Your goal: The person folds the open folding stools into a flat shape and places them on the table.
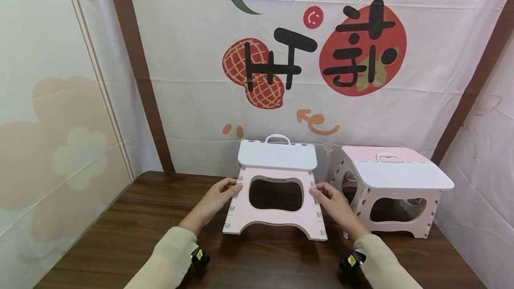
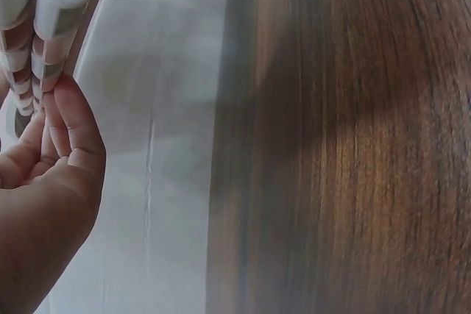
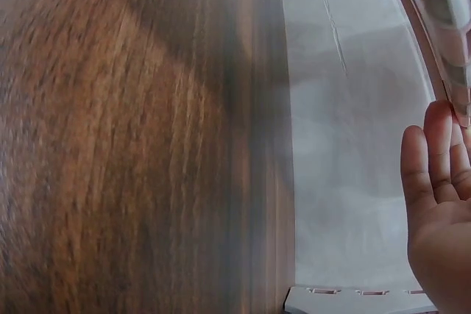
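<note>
Between both hands is a pink and white folding step stool [image 1: 275, 217], its pink leg panel facing me and its white top half with the handle tilted up behind. It looks partly folded. My left hand [image 1: 218, 197] grips its left side edge, thumb on the front panel. In the left wrist view the fingers [image 2: 73, 119] touch two leg panels that lie close together. My right hand [image 1: 331, 200] holds the right side edge, thumb on the front. The right wrist view shows its fingers [image 3: 438, 145] extended, fingertips by the panel edge; part of the grip is cut off.
A second folding stool [image 1: 401, 177], pink and white, stands unfolded at the right, close to my right forearm. Both are on a dark brown wooden table [image 1: 168, 217]. A printed cloth backdrop [image 1: 192, 101] hangs behind the table, with cloth walls on both sides.
</note>
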`<action>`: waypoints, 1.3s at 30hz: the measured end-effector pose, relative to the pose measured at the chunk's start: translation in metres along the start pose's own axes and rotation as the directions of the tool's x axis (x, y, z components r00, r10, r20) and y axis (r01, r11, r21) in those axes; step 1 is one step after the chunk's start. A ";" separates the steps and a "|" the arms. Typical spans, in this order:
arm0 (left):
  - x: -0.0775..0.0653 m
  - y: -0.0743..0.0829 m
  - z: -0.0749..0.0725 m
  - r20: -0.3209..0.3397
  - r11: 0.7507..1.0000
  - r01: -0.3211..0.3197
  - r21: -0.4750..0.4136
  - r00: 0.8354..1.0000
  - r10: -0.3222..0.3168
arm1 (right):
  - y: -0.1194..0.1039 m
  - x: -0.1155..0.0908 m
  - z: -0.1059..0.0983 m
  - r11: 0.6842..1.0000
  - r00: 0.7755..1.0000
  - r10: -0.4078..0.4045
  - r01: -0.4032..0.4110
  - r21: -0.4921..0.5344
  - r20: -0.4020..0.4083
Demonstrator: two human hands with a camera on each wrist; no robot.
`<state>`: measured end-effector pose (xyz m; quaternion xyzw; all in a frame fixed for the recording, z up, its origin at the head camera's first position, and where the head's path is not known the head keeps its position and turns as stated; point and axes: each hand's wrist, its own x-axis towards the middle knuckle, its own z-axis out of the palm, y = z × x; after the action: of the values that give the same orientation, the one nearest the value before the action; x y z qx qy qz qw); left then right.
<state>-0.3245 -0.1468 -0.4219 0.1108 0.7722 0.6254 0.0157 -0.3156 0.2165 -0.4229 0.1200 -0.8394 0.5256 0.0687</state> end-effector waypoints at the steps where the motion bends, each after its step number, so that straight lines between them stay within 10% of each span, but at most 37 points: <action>1: 0.000 0.001 0.000 -0.002 1.000 0.002 0.004 1.000 -0.002 | 0.000 0.000 0.000 1.000 1.000 0.000 0.000 0.003 0.000; 25: -0.008 0.003 -0.001 0.007 0.996 0.039 0.081 0.999 -0.040 | 0.007 -0.001 0.001 0.998 0.996 0.061 -0.059 -0.035 0.059; 39: -0.012 0.004 -0.005 -0.052 0.987 0.073 0.145 0.996 -0.066 | 0.012 -0.004 -0.002 0.998 0.974 0.013 -0.027 0.059 0.226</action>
<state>-0.3127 -0.1537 -0.4184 0.0700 0.8196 0.5685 0.0110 -0.3155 0.2243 -0.4334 0.1722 -0.8264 0.5350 -0.0360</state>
